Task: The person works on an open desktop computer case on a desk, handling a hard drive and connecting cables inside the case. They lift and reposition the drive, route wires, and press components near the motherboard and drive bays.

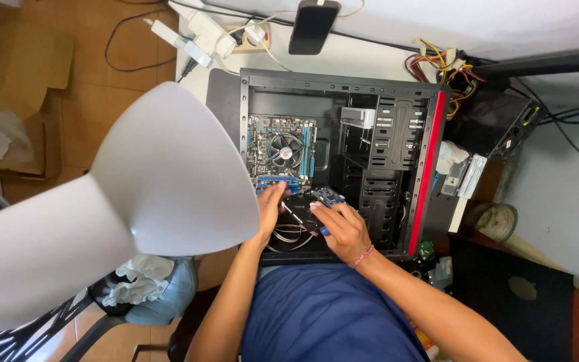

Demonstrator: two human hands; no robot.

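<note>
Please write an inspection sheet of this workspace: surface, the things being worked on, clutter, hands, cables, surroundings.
Surface: white table, partly covered.
Job's things: open black computer case lying on its side; motherboard with fan inside; expansion card held over the slots.
Clutter: black phone, white adapters, boxed part.
Hands: left hand on the card's edge; right hand grips the card.
Cables: coloured wire bundle; black cables; loose wires in the case.
Surroundings: white lamp shade, cardboard box, bin with paper.
</note>
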